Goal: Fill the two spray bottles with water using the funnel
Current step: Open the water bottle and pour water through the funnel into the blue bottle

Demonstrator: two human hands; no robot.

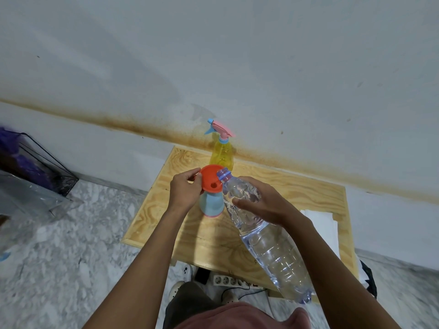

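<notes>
A yellow spray bottle (222, 155), a blue bottle (211, 205) and white paper (318, 224) are set on the wooden tabletop (166, 210).

soft, even light; faint shadows on the worktop (297, 193); edges bend and blur, the middle is sharp.

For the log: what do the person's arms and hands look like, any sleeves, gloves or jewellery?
Both forearms are bare as far up as the frame shows, with no sleeve in sight. The left hand and right hand are ungloved, and no watch, bracelet or ring shows. A dusty-pink garment shows at the bottom edge.
</notes>
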